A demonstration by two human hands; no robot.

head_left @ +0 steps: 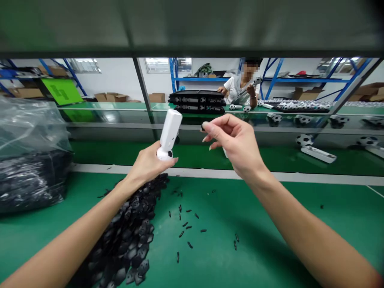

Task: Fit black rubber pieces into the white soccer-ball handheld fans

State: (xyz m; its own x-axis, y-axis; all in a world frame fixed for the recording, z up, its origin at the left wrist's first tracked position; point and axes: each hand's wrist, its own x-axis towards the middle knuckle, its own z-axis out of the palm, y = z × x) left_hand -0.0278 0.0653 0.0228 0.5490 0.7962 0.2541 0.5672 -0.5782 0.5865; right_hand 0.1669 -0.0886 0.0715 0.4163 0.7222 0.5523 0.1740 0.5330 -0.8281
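In the head view I can see, just left of the frame's centre, the left hand gripping a white plastic bar-shaped device by its black-and-white football-patterned end, the ball partly covered by thumb and palm. At centre right, the right hand pinches a tiny black piece between thumb and forefinger, apart from the device; the fingertips mask its shape. A white object behind that hand is mostly hidden.

Lower left, the left forearm crosses a heap of flat dark plastic parts, which the bottom edge cuts off. Small black slivers dot the green tabletop at lower centre. The clear plastic bag at far left runs out of frame, its dark contents blurred by glare.
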